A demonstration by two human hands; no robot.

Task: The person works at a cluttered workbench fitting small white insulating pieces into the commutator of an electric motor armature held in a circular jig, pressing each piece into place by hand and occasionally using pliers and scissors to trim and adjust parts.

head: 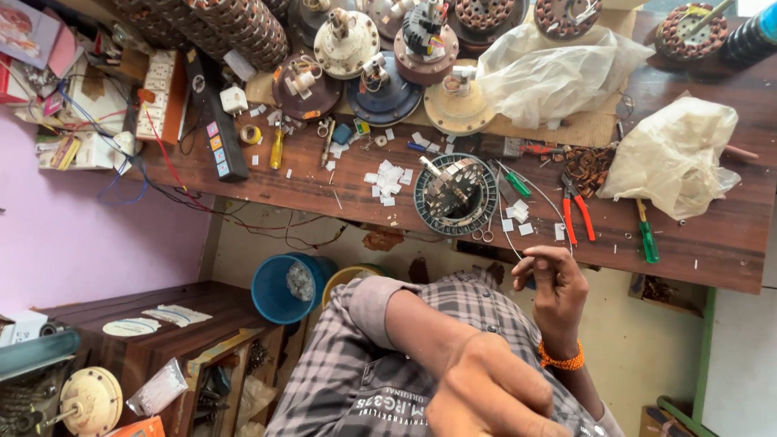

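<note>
My right hand [557, 290], with an orange bead bracelet at the wrist, is raised in front of the wooden workbench [712, 243] and pinches a thin wire [508, 241]. The wire runs up towards a round motor stator [456, 194] that lies in a ring near the bench's front edge. My left hand [486, 396] is curled into a fist close to my chest, in front of my plaid shirt [356, 380]. I see it from the back, so whatever is inside it is hidden.
Red-handled pliers [576, 214], green screwdrivers [647, 235] and white paper scraps [387, 180] lie around the stator. Fan motors [380, 77], plastic bags [672, 158] and a power strip [217, 137] fill the bench's back. Below it stand a blue bucket [283, 287] and a low cabinet [162, 340].
</note>
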